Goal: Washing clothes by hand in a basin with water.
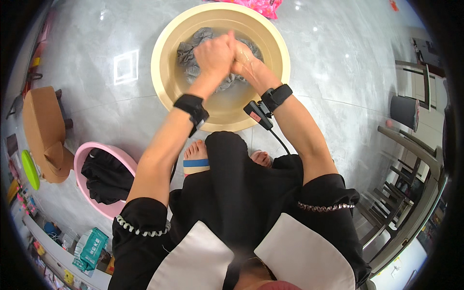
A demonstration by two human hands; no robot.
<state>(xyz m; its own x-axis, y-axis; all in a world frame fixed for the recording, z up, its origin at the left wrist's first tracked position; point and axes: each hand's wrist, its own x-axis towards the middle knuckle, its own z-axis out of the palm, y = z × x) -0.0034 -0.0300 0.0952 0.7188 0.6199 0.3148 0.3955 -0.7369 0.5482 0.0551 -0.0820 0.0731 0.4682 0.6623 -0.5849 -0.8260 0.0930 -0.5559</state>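
A beige plastic basin (165, 85) stands on the floor before me, with cloudy water and wet grey fabric (186, 54) in it. My left hand (214, 54) is closed in a fist above the fabric, pressed against my right hand (242, 54). The right hand is wet, and its fingers are partly hidden behind the left. Whether a bit of cloth lies between the two hands cannot be made out. Both wrists wear black straps; a small black device with a cable hangs at the right one.
A pink basin (80, 159) holding black cloth (107, 177) stands at the left, beside a brown seat (43, 130). A bright pink bag (264, 7) lies beyond the beige basin. Dark chairs (409, 141) and a table stand at the right. My feet are close behind the beige basin.
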